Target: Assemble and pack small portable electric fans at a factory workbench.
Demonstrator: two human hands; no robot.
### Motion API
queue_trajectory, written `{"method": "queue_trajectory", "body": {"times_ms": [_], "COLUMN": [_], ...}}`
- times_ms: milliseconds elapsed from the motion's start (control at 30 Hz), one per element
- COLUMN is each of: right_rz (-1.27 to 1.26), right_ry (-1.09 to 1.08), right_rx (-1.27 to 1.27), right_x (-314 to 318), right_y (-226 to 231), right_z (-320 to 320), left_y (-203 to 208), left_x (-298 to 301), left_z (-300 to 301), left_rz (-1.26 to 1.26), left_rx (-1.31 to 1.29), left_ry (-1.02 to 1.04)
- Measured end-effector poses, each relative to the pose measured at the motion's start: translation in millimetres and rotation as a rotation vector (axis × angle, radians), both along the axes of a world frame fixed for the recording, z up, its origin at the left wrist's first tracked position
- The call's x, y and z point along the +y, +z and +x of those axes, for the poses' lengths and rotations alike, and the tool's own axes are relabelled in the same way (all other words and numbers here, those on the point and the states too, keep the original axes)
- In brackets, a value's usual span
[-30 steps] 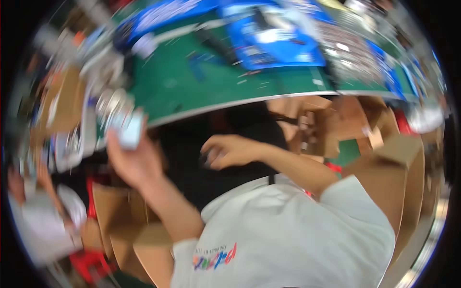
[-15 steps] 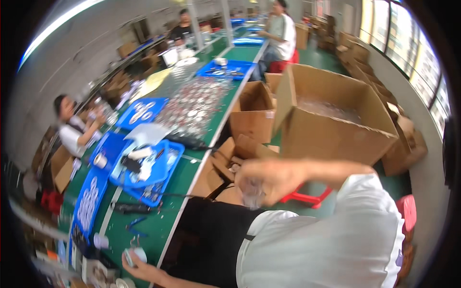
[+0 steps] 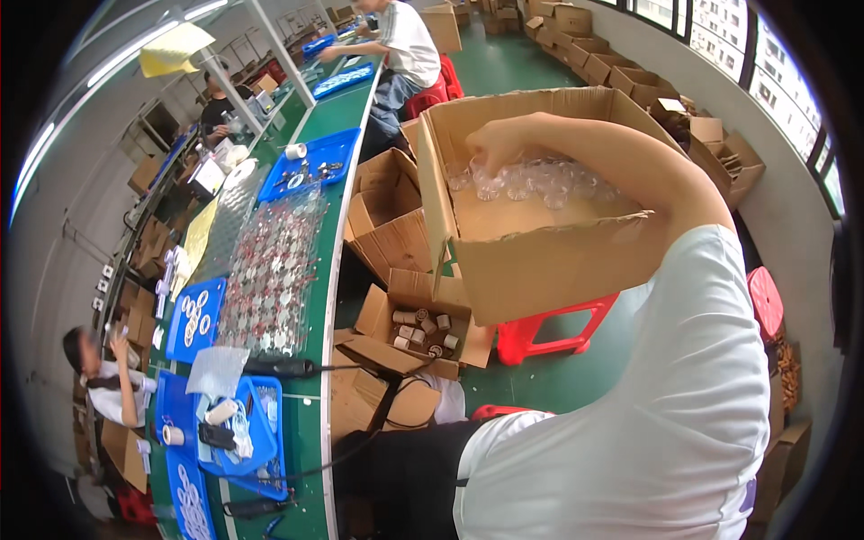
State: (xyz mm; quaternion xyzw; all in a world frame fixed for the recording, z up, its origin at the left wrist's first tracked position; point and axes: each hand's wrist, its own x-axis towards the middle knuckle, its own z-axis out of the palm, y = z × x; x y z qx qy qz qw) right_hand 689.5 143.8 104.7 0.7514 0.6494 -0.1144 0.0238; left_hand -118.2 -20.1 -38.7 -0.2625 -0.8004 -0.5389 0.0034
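Where clear cups (image 3: 518,187) lie in carton (image 3: 549,270), right grip (image 3: 497,146) hangs downward, curled; hold unclear.

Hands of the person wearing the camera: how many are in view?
1: the right hand, at the clear plastic pieces inside the large open cardboard box. The left hand is hidden or out of frame.

Wht tee (image 3: 612,414), short slv (image 3: 695,270), blk trousers (image 3: 400,472).
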Motion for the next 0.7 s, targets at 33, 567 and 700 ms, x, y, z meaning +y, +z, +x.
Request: {"method": "queue_trajectory", "body": {"times_ms": [33, 567, 700], "right_rz": [-0.085, 0.118, 0.058], "right_ry": [0.081, 0.265, -0.003], "right_rx": [-0.038, -0.227, -0.238], "right_x": [12.9, 78.2, 62.6], "right_y": [-10.2, -92.9, 0.2], "right_z": [1.8, 17.3, -26.0], "left_y": [-1.4, 0.7, 3.3], "left_x": [2.1, 4.3, -4.6], "left_z": [-2.7, -8.5, -4.2], "left_rz": [-0.005, -0.137, -0.006], "left_rx": [0.022, -0.057, -0.006], "left_ry": [0.034, 0.067, -0.017]}}
